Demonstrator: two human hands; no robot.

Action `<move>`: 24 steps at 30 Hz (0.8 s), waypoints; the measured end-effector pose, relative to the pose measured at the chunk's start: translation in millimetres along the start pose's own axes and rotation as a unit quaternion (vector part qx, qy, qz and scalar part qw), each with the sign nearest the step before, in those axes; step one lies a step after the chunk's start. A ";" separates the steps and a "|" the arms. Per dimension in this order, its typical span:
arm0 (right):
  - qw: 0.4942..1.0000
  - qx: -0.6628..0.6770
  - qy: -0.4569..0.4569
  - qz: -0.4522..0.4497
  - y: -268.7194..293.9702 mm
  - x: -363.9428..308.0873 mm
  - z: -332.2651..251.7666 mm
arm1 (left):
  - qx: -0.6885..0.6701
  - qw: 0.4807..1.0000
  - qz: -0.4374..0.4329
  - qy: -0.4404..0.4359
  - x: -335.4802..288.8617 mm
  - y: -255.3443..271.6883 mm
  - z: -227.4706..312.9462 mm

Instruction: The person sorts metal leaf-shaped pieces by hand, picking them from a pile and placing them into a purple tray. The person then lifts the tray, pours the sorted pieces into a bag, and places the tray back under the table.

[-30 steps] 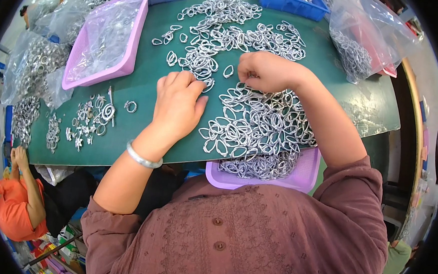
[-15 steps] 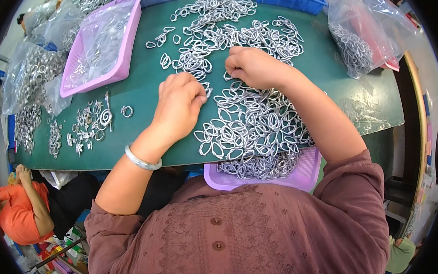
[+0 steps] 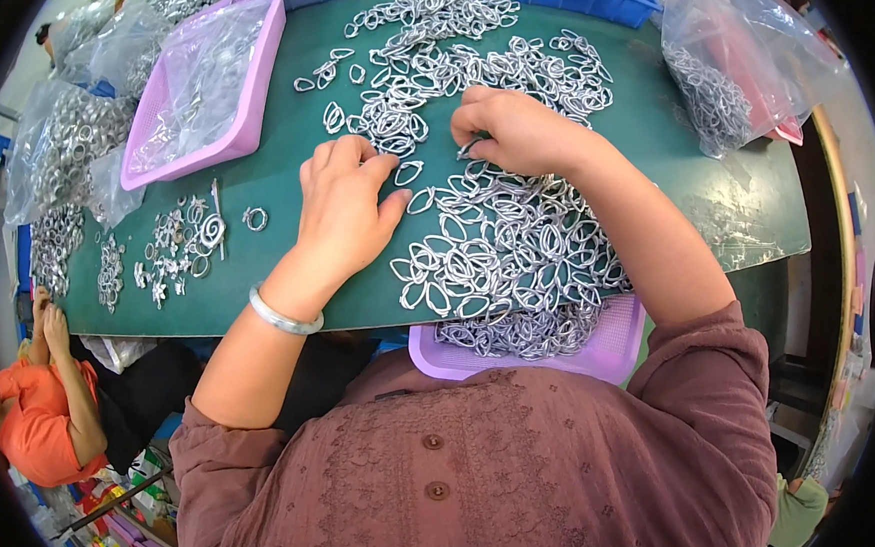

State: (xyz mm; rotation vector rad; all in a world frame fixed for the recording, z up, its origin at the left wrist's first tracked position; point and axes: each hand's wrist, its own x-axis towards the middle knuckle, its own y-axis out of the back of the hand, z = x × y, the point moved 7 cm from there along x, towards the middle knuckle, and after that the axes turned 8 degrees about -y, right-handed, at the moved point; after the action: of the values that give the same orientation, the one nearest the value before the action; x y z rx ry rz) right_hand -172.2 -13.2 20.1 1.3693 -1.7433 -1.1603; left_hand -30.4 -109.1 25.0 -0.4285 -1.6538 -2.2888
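The oval links (image 3: 534, 244) look like smooth, shiny metal. The table (image 3: 266, 293) has a smooth, faintly glossy top; the pink tray (image 3: 256, 87) is plastic, the shirt (image 3: 506, 468) matt cloth.

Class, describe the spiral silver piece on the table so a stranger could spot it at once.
On the green table, find the pink tray at upper left. Below its near end lies a scatter of small silver pieces, and the spiral piece is at that scatter's right side, just left of a lone ring. Unlike its neighbours, it coils flat around itself.
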 end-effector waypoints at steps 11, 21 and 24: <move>0.996 -0.003 0.051 -0.071 0.1 -26.3 -16.2 | -0.023 0.997 -0.027 -0.072 -12.8 -8.6 33.4; 0.996 0.021 0.089 0.015 4.9 -55.1 -24.8 | -0.121 0.992 0.005 -0.040 -33.1 1.6 45.1; 0.996 0.013 0.086 0.021 7.5 -68.5 -21.3 | -0.126 0.988 -0.080 -0.042 -50.0 -6.7 55.3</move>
State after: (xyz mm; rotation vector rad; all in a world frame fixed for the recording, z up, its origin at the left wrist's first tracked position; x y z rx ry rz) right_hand -138.8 47.9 38.6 1.3978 -1.6608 -0.9708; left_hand 16.7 -51.6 15.8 -0.4666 -1.4879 -2.6479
